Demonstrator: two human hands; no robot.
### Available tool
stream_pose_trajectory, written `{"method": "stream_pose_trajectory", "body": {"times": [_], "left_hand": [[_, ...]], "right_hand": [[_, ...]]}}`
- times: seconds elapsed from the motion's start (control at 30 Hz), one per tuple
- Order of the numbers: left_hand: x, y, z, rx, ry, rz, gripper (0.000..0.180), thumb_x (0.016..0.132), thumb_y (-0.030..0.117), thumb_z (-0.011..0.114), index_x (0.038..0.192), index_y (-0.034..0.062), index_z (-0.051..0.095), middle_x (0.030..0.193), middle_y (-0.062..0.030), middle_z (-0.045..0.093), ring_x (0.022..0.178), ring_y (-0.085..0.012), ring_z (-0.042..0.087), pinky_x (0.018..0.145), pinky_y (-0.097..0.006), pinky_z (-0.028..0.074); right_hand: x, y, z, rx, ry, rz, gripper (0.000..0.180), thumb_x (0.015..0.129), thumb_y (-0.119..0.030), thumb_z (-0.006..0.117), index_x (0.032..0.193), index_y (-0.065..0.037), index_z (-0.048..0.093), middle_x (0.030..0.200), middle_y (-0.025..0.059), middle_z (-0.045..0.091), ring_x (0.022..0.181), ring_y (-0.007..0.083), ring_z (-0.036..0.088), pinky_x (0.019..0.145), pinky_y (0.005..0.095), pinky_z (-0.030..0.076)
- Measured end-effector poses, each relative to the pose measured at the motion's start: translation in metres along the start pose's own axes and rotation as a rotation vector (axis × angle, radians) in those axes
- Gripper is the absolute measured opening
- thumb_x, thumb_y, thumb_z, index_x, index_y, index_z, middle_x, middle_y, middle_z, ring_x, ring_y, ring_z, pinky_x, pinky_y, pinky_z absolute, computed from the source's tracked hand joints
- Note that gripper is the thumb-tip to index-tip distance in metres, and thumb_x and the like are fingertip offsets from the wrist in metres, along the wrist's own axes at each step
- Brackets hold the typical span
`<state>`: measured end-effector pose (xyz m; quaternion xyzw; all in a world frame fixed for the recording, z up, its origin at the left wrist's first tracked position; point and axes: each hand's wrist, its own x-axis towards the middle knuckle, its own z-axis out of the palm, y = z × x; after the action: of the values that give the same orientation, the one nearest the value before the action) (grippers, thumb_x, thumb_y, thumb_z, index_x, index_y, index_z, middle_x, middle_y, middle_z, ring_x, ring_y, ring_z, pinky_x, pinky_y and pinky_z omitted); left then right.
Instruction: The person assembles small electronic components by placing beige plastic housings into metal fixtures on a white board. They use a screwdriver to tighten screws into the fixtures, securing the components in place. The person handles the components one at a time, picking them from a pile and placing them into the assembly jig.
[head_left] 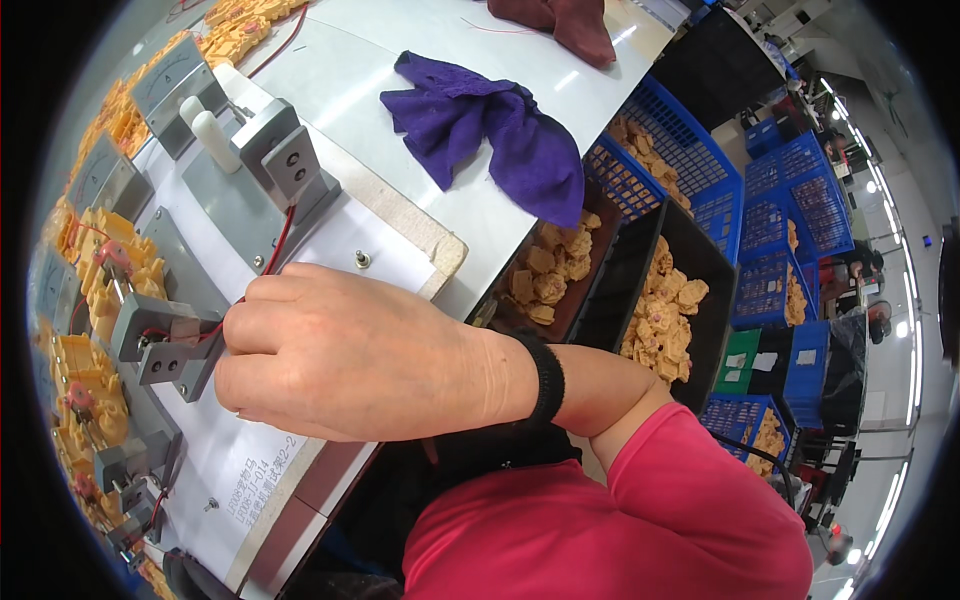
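We see our right hand (350, 355) reaching leftward across our body, knuckles up, fingers curled into a loose fist, forearm bent sharply at the elbow.

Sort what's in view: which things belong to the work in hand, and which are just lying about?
In hand:
right hand, fist closed at the grey clamp
red wire
white board under the clamps
yellow parts beside them

Lying about:
purple cloth
maroon cloth
black trays of tan parts
blue crates
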<state>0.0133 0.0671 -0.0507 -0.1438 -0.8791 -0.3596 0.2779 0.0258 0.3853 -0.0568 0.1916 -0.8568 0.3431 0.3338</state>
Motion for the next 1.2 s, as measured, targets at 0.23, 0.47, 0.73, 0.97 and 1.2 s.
{"method": "stream_pose_trajectory", "body": {"times": [0.23,0.47,0.73,0.97,1.2], "left_hand": [[-0.003,-0.004,-0.003,0.042,-0.003,-0.034,0.014,0.093,0.008,0.067,0.087,-0.0046,0.065,0.078,-0.0111,0.061,0.069,-0.0209,0.053,0.064,-0.034,0.046],[-0.006,-0.033,-0.014,0.07,-0.106,0.069,0.017,0.096,0.01,0.06,0.101,-0.0052,0.064,0.098,-0.0127,0.059,0.089,-0.0227,0.053,0.081,-0.035,0.045],[0.0,0.002,-0.003,0.161,-0.1,-0.085,0.018,0.094,0.01,0.065,0.102,-0.0069,0.067,0.096,-0.0165,0.066,0.086,-0.0257,0.061,0.077,-0.038,0.052],[-0.018,-0.056,-0.029,0.001,-0.134,-0.267,0.019,0.096,0.005,0.055,0.112,-0.0036,0.061,0.117,-0.0103,0.059,0.113,-0.0231,0.053,0.102,-0.034,0.04],[-0.01,-0.02,-0.009,-0.162,-0.127,-0.161,0.016,0.085,-0.006,0.064,0.1,-0.0011,0.062,0.108,-0.0099,0.057,0.105,-0.0241,0.055,0.096,-0.032,0.042]], "right_hand": [[0.0,0.0,0.0,-0.003,0.021,-0.037,0.014,0.077,-0.013,0.068,0.071,-0.008,0.056,0.074,0.0035,0.051,0.074,0.0214,0.056,0.069,0.0341,0.045],[0.001,0.0,0.0,-0.086,0.033,-0.089,0.016,0.074,-0.013,0.068,0.068,-0.009,0.054,0.072,0.0022,0.048,0.073,0.0194,0.055,0.065,0.0317,0.045],[-0.004,0.005,-0.002,-0.098,0.041,-0.077,0.016,0.073,-0.013,0.069,0.07,-0.01,0.054,0.072,0.0017,0.048,0.072,0.0194,0.055,0.065,0.0318,0.045],[0.0,0.002,-0.002,0.017,-0.041,-0.054,0.017,0.074,-0.014,0.074,0.077,-0.009,0.058,0.075,0.0036,0.05,0.075,0.0238,0.056,0.068,0.0364,0.046],[0.004,-0.009,-0.015,0.007,-0.172,0.049,0.017,0.078,-0.014,0.073,0.089,-0.008,0.061,0.082,0.0052,0.059,0.081,0.0248,0.061,0.075,0.0373,0.048]]}}
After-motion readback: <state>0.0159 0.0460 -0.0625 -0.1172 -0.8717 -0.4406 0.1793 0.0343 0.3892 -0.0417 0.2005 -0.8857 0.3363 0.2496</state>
